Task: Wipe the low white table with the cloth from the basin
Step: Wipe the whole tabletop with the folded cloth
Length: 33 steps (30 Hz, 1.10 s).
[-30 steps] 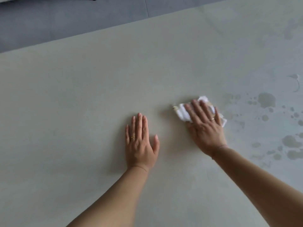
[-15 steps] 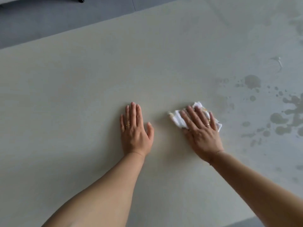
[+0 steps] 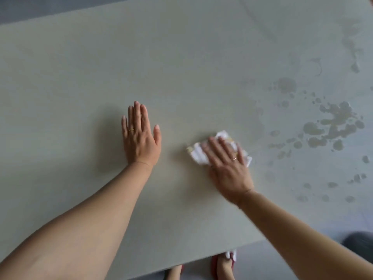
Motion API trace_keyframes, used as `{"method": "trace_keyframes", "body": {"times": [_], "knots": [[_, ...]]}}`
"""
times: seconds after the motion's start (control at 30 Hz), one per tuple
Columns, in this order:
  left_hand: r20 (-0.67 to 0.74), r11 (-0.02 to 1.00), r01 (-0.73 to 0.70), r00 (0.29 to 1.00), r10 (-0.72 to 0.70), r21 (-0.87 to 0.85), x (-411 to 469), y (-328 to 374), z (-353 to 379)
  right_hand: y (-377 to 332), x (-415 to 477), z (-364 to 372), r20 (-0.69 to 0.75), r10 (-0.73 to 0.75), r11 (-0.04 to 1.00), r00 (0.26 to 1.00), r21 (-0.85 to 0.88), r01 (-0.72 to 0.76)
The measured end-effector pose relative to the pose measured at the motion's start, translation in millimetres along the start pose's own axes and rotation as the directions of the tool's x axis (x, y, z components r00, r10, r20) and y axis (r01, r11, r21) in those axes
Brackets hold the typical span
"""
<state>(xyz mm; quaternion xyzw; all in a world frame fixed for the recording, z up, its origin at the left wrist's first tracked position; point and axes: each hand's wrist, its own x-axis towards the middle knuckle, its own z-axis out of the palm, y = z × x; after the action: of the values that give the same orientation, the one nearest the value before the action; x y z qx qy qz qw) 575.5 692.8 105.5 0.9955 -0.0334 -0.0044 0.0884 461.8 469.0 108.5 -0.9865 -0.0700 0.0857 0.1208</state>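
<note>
The low white table (image 3: 181, 57) fills most of the view. A small crumpled white cloth (image 3: 198, 153) with a yellowish edge lies on it right of centre. My right hand (image 3: 228, 166) presses flat on the cloth, fingers spread over it, blurred with motion. My left hand (image 3: 140, 136) rests palm down on the bare tabletop to the left of the cloth, fingers together, holding nothing. A gap of tabletop separates the two hands. The basin is out of view.
Water drops and puddles (image 3: 333, 126) spread over the table's right side. The near table edge (image 3: 222, 252) runs along the bottom, with my feet in red slippers (image 3: 223, 265) on the grey floor below it. A dark object (image 3: 361, 243) sits at the lower right.
The view has tilted down, so the near table edge and my feet now show. My right hand has slid the cloth toward me across the table. My left hand stays flat.
</note>
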Motion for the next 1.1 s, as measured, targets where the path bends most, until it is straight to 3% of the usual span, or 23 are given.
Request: {"method": "trace_keyframes", "body": {"times": [0.1, 0.2, 0.27, 0.37, 0.47, 0.5, 0.57, 0.67, 0.73, 0.8, 0.87, 1.0, 1.03, 1.1], "knots": [[-0.039, 0.999, 0.008, 0.999, -0.010, -0.049, -42.6, 8.8, -4.1, 37.3, 1.1, -14.0, -0.035, 0.310, 0.950, 0.950, 0.052, -0.308], [0.018, 0.992, -0.080, 0.996, 0.082, -0.093, -108.0, 34.9, 3.5, 8.5, -1.3, -5.3, -0.064, 0.527, 0.843, 0.847, 0.165, -0.512], [0.070, 0.994, -0.075, 0.994, 0.081, -0.083, -134.5, 45.2, 10.0, -29.4, -15.5, 7.0, -0.083, 0.444, 0.891, 0.892, 0.150, -0.429], [0.087, 0.998, -0.029, 0.996, 0.034, -0.063, -138.1, 45.4, 14.9, -61.0, -50.5, 20.5, -0.054, 0.107, 0.989, 0.993, 0.110, -0.100], [0.105, 0.996, -0.036, 0.993, 0.044, -0.083, -138.3, 46.4, 10.4, -24.4, -59.3, 14.8, -0.014, -0.109, 0.992, 0.994, 0.058, 0.109], [0.102, 0.996, -0.044, 0.993, 0.052, -0.076, -139.0, 46.5, 9.8, -6.1, -59.1, 10.3, -0.016, -0.081, 0.996, 0.997, 0.031, 0.082], [0.090, 0.997, -0.043, 0.995, 0.049, -0.065, -139.3, 46.4, 10.3, 32.1, -58.7, -0.6, -0.016, 0.108, 0.994, 0.994, 0.031, -0.107], [0.072, 0.998, -0.033, 0.997, 0.037, -0.050, -139.6, 47.7, 11.3, 53.2, -61.5, -8.3, -0.047, 0.430, 0.900, 0.902, 0.099, -0.424], [0.075, 0.999, -0.030, 0.997, 0.033, -0.046, -139.7, 48.8, 11.3, 25.4, -64.9, -2.1, -0.046, 0.529, 0.843, 0.848, 0.147, -0.518], [0.081, 0.998, -0.030, 0.996, 0.033, -0.049, -139.7, 49.2, 11.0, -19.5, -81.5, 11.1, -0.033, 0.427, 0.898, 0.904, 0.130, -0.420], [0.076, 0.998, -0.036, 0.996, 0.039, -0.043, -139.3, 48.8, 11.9, -52.8, -108.4, 23.8, -0.015, 0.197, 0.976, 0.980, 0.095, -0.195], [0.060, 0.999, -0.042, 0.997, 0.044, -0.034, -139.8, 48.0, 12.9, -8.9, -127.0, 19.9, 0.054, -0.156, 0.988, 0.986, -0.011, 0.157], [0.061, 0.999, -0.043, 0.997, 0.045, -0.034, -140.3, 47.8, 13.5, 9.5, -128.1, 14.5, 0.061, -0.149, 0.988, 0.987, -0.036, 0.152], [0.061, 0.999, -0.042, 0.997, 0.044, -0.034, -140.7, 47.4, 15.2, 39.7, -130.6, 4.3, 0.030, 0.007, 1.000, 1.000, -0.008, -0.007]]}}
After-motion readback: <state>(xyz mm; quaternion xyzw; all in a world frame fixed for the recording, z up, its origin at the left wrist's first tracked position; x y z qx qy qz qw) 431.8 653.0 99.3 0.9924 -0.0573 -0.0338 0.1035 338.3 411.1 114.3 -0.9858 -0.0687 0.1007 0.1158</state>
